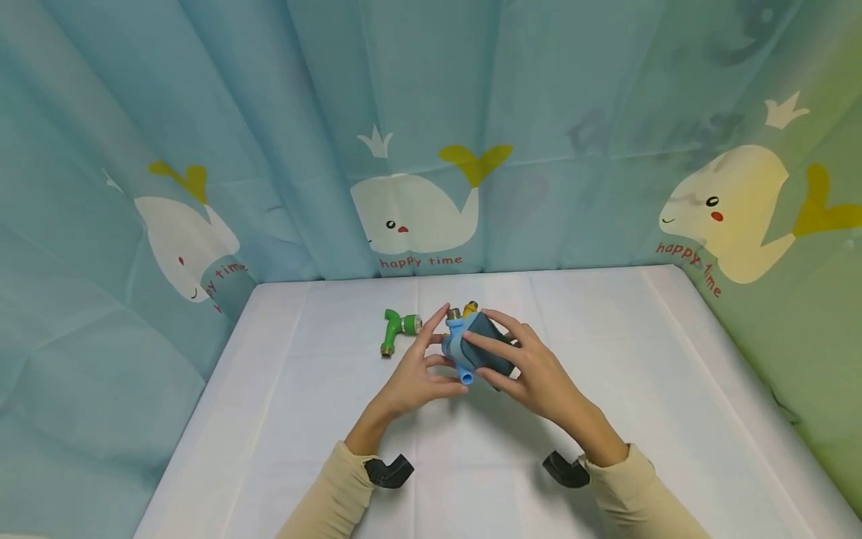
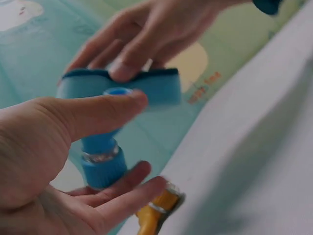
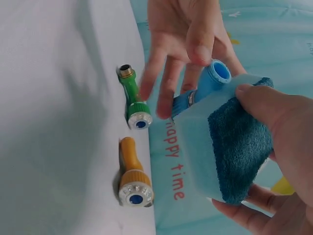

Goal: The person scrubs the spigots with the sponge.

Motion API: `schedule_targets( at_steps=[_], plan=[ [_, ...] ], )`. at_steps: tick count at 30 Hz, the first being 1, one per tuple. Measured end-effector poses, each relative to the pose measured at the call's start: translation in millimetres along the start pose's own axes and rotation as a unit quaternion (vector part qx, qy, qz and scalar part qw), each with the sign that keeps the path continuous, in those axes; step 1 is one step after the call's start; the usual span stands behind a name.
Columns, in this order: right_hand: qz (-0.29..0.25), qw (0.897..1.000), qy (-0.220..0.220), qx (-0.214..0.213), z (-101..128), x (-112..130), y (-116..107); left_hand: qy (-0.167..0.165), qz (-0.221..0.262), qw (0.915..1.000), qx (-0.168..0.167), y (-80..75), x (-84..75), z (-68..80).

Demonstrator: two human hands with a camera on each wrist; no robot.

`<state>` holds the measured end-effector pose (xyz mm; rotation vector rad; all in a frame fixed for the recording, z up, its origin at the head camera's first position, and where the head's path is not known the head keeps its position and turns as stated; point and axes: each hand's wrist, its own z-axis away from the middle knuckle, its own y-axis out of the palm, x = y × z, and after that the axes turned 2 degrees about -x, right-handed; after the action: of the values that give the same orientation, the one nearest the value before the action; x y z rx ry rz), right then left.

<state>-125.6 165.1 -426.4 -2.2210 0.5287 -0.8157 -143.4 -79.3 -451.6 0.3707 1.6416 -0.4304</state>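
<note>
We see the blue nozzle (image 3: 205, 86) held over the white table (image 1: 303, 404), our left hand (image 1: 416, 376) gripping it; our right hand (image 1: 537, 368) pinches the sponge (image 3: 242, 144) at its right. The green nozzle (image 1: 392, 329) lies left, the yellow nozzle (image 3: 132, 169) on the far side.

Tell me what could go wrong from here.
The blue tap could slip if the scouring sponge in the right hand pushes hard, as the left hand seems to hold it with thumb and fingers, raised off the white table. If dropped, it might strike the yellow tap. The left hand could also nudge the green tap, near its fingers in the head view.
</note>
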Motion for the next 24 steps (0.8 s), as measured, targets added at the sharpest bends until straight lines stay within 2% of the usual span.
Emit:
schedule_targets(
  at_steps=[3,5,11,16,22,24],
  plan=[
    [-0.016,1.000,0.009,-0.002,1.9,0.5,0.2,0.022,-0.061,0.9975,-0.027,1.2,4.0,0.3],
    [-0.029,0.999,0.016,-0.002,3.1,1.0,0.2,0.033,-0.078,0.9959,-0.033,1.9,5.3,0.9],
    [-0.040,0.999,0.018,-0.012,4.4,1.8,-0.2,0.020,-0.057,0.9980,-0.016,4.7,5.4,-0.4],
    [-0.020,0.999,0.004,-0.034,2.1,1.1,-1.4,0.011,-0.072,0.9972,-0.020,5.0,5.8,-1.0],
    [-0.008,1.000,-0.020,0.017,7.2,0.1,-3.2,-0.001,-0.082,0.9954,-0.051,4.1,5.2,0.0],
    [-0.016,1.000,-0.014,0.014,6.7,-0.8,-6.3,-0.007,-0.076,0.9954,-0.058,3.4,5.3,0.1]
  ],
)
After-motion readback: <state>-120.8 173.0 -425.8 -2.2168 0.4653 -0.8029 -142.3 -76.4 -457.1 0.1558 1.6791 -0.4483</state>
